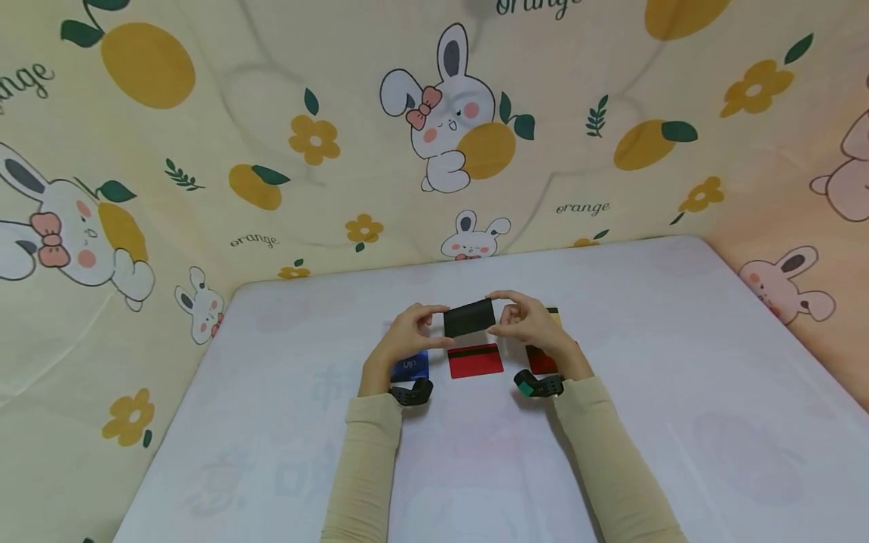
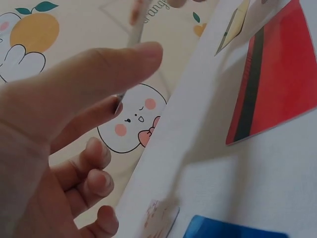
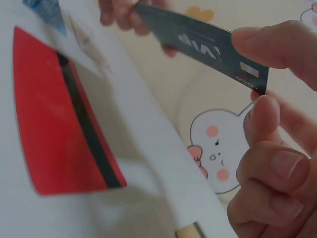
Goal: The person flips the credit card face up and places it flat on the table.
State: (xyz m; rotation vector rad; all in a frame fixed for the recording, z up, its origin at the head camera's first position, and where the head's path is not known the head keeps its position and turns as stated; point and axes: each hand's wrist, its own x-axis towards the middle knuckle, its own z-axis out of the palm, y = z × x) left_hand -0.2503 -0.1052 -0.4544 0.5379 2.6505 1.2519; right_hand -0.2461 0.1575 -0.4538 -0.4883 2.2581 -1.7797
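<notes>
A black VIP card [image 1: 468, 318] is held up above the table between both hands. My left hand [image 1: 405, 336] pinches its left end between thumb and fingers, and my right hand [image 1: 532, 324] grips the right end the same way. In the right wrist view, the card [image 3: 198, 42] shows silver "VIP" lettering and a chip. Just below it on the table lies a red card [image 1: 475, 362] with a black stripe. A blue card [image 1: 411, 367] lies by the left wrist, partly covered by that hand.
Another red card [image 1: 541, 360] and a yellow card [image 1: 554, 313] with a dark stripe lie partly hidden by the right hand. A pale card [image 2: 161, 218] lies beside the blue one. The white table [image 1: 285, 422] meets a patterned cloth [image 1: 326, 204] at its back edge.
</notes>
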